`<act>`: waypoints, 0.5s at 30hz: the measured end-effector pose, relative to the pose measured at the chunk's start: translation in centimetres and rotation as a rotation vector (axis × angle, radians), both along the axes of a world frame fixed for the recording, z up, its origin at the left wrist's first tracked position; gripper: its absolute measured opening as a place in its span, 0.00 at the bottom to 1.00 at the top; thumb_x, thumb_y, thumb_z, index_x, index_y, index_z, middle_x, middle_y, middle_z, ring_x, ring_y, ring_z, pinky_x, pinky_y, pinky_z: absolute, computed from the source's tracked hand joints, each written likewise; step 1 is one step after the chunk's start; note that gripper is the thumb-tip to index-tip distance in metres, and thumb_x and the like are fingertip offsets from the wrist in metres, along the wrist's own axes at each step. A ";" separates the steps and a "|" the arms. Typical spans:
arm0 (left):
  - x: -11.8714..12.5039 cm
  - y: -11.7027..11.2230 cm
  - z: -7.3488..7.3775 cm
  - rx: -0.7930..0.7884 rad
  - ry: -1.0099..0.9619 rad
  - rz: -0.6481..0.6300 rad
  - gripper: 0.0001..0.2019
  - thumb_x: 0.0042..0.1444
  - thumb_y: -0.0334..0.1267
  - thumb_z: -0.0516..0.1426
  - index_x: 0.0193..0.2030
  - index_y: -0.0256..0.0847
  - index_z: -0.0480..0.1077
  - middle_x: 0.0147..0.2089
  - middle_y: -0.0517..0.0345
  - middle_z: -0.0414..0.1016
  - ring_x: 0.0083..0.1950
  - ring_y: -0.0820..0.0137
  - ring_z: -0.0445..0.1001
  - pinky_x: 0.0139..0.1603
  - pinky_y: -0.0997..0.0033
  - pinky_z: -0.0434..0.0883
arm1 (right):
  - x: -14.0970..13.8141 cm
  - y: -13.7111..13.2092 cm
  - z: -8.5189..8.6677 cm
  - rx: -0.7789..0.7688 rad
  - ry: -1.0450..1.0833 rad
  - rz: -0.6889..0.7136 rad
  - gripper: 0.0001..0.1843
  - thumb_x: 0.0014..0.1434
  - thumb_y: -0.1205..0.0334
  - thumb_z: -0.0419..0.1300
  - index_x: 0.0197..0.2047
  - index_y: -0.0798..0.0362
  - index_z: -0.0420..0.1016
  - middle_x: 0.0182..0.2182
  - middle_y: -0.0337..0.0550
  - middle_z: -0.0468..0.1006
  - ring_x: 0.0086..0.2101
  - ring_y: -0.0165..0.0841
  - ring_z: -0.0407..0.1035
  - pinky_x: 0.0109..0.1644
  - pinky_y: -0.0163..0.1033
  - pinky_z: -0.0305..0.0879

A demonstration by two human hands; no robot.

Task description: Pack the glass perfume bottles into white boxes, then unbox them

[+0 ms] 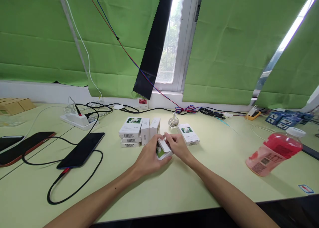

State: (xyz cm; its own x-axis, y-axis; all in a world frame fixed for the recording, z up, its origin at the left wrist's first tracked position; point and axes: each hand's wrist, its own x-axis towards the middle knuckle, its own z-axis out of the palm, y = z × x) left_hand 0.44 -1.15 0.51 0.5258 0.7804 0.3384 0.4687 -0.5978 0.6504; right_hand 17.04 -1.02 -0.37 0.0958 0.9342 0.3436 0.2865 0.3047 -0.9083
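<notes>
Small white cardboard box with green picture (164, 147), right of 3 stacked white cartons (130, 135): left hand (149, 155) grips it, right hand (178, 145) pinches its end (flap work, apparently). Next move calls for steady left hold.

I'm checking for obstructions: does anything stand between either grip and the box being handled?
Nothing visible: the left grip holds the box, and the right grip is at its far end. The glass bottle stands beyond them, not in between.
</notes>
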 end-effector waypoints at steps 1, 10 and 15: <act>0.0 0.0 0.0 -0.002 -0.003 -0.001 0.26 0.52 0.47 0.64 0.53 0.46 0.58 0.45 0.58 0.73 0.40 0.65 0.73 0.37 0.66 0.68 | 0.0 0.0 0.1 0.001 0.001 -0.007 0.32 0.65 0.41 0.53 0.17 0.53 0.63 0.16 0.37 0.63 0.20 0.27 0.54 0.25 0.36 0.48; -0.1 0.1 -0.3 0.030 -0.100 -0.046 0.28 0.52 0.46 0.65 0.54 0.46 0.55 0.44 0.59 0.71 0.39 0.67 0.71 0.37 0.68 0.68 | 0.1 -0.5 0.8 0.104 0.097 -0.150 0.30 0.66 0.40 0.54 0.22 0.53 0.73 0.18 0.37 0.66 0.22 0.29 0.59 0.28 0.37 0.54; -0.1 0.2 -0.8 0.061 -0.169 -0.060 0.31 0.52 0.47 0.66 0.55 0.47 0.53 0.43 0.59 0.71 0.40 0.66 0.72 0.37 0.68 0.68 | 0.3 -0.5 0.8 0.159 0.227 -0.186 0.23 0.64 0.42 0.57 0.28 0.52 0.72 0.19 0.34 0.63 0.22 0.28 0.56 0.27 0.36 0.55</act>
